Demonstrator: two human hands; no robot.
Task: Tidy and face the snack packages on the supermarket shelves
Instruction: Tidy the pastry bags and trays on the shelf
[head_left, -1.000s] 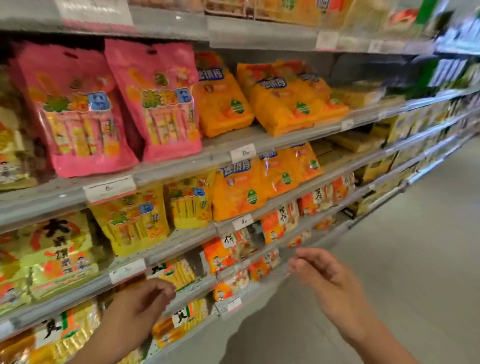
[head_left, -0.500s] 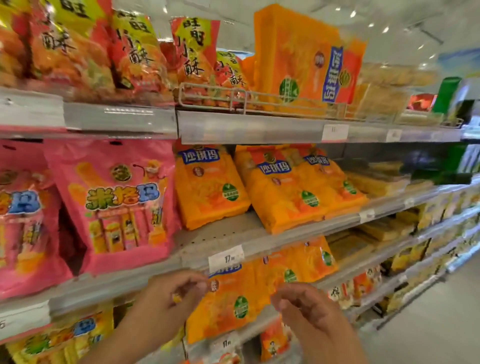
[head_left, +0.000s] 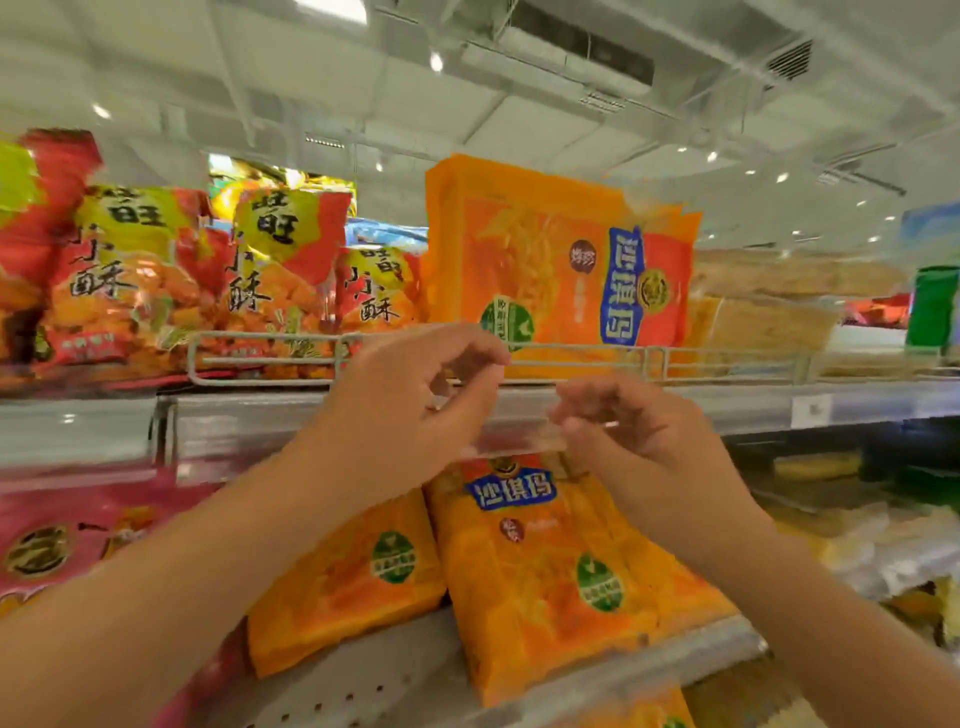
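Observation:
A large orange snack package stands upright on the top shelf behind a wire rail, with its blue label turned sideways. My left hand and my right hand are raised side by side in front of the top shelf's front edge, just below that package. The fingers of both hands are loosely curled, and I see nothing held in them. Between the hands a glossy clear label holder sits on the shelf edge. Two orange packages lean on the shelf below, under my forearms.
Red and yellow snack bags fill the top shelf to the left. A pink package lies on the lower shelf at the left. Pale clear-wrapped packs and a green box stand to the right.
My view has tilted up from the lower shelves to the top shelf. Both hands have risen from waist height to the top shelf's front edge and come closer together.

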